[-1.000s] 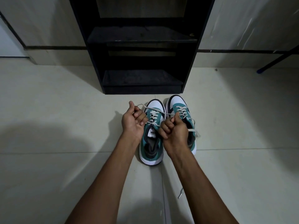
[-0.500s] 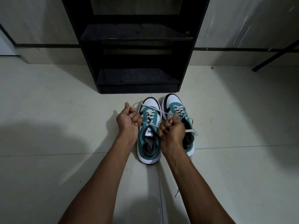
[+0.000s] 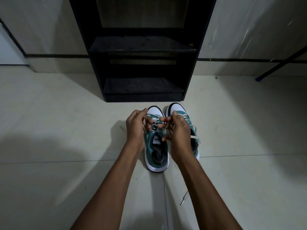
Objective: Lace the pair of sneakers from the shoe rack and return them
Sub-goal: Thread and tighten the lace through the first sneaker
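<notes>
Two teal and white sneakers stand side by side on the floor, toes toward the rack. Over the left sneaker (image 3: 157, 153), my left hand (image 3: 135, 127) and my right hand (image 3: 179, 131) hold the ends of its pale lace (image 3: 162, 129) above the tongue, fingers curled around them. My right hand partly hides the right sneaker (image 3: 181, 114); one of its lace ends (image 3: 196, 137) hangs over the side. The black shoe rack (image 3: 142, 47) stands just beyond the toes, with bare shelves.
A loose lace end (image 3: 183, 199) lies on the tiled floor by my right forearm. A dark slanted pole with a blue foot (image 3: 259, 78) touches the floor at the right. Pale walls run behind the rack.
Both hands have come in from either side of the left sneaker and met over its laces. The fists have loosened into working fingers.
</notes>
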